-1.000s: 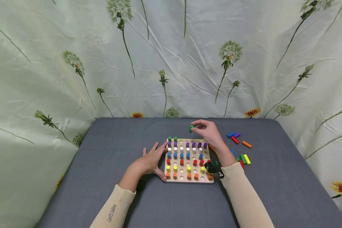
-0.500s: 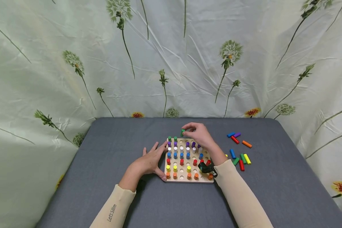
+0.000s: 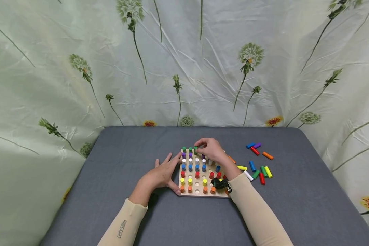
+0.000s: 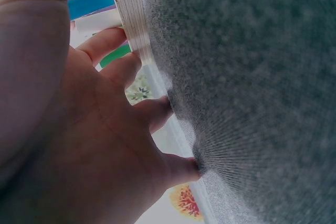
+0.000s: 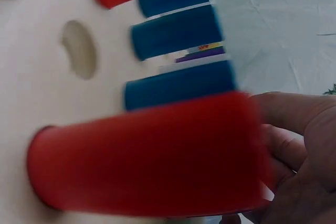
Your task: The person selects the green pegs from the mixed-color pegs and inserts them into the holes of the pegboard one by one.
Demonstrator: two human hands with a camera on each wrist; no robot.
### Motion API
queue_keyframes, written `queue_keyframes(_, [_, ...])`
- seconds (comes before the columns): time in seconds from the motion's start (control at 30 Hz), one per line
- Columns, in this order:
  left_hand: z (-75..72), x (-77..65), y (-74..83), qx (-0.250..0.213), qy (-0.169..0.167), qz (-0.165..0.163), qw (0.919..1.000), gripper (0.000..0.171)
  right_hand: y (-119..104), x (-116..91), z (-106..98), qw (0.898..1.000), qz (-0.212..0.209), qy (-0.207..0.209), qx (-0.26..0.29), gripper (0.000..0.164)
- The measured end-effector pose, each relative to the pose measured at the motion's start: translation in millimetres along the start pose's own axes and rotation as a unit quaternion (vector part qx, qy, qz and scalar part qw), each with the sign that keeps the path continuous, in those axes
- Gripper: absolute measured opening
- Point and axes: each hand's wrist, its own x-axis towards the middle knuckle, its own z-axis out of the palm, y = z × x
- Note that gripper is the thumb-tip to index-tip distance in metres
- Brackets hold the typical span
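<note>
A wooden pegboard (image 3: 190,195) holds rows of coloured pegs: orange, yellow, red, blue, white, purple and green. My left hand (image 3: 163,174) lies spread at its left side, thumb at the near corner and forefinger near the far end. In the left wrist view, fingertips touch the board's side and the grey cloth. My right hand (image 3: 212,150) pinches a green peg (image 3: 195,149) upright at the back row, beside two other green pegs (image 3: 187,149). In the right wrist view a large red peg (image 5: 147,156) hides the right fingertips and what they hold.
Loose pegs lie on the grey cloth right of the board, among them a blue peg (image 3: 252,166), an orange peg (image 3: 268,155), a red peg (image 3: 262,178) and a white peg (image 3: 248,176). Behind the table hangs a flower-print curtain (image 3: 215,68).
My right hand has moved left and down with the green peg, from behind the board to the third place in the back row. My left hand has stayed at the board's side.
</note>
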Motion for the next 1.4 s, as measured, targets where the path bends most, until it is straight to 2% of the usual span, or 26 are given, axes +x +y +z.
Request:
queue_keyframes(0.3, [-0.2, 0.4, 0.7, -0.003, 0.004, -0.004, 1.0, 0.138, -0.7, 0.1, 3.8, 0.999, 0.013, 0.03, -0.018, 0.018])
queue_keyframes(0.5, [1.1, 0.3, 0.9, -0.003, 0.002, -0.004, 1.0, 0.128, 1.5, -0.3, 6.9, 0.998, 0.022, 0.034, -0.047, 0.017])
queue_keyframes(0.7, [0.5, 0.3, 1.2, 0.002, 0.008, -0.004, 1.0, 0.14, -0.9, 0.2, 8.2, 0.997, 0.026, 0.037, -0.055, 0.016])
queue_keyframes(0.9, [1.4, 0.0, 0.9, -0.006, 0.005, -0.003, 1.0, 0.13, -4.5, -3.9, 6.4, 0.997, 0.02, 0.036, -0.07, 0.02])
queue_keyframes(1.1, [3.0, -0.3, -0.1, -0.011, 0.005, 0.001, 0.9999, 0.126, -21.7, -21.1, -13.9, 0.996, -0.012, 0.051, -0.073, 0.026])
queue_keyframes(1.27, [2.9, -0.4, 0.5, -0.01, 0.005, 0.006, 0.9999, 0.122, -34.3, -40.0, -40.5, 0.993, -0.025, 0.101, -0.058, 0.024])
queue_keyframes(1.4, [1.6, -0.7, 2.0, -0.011, 0.006, 0.002, 0.9999, 0.138, -33.6, -56.8, -64.0, 0.988, -0.025, 0.143, -0.051, 0.023])
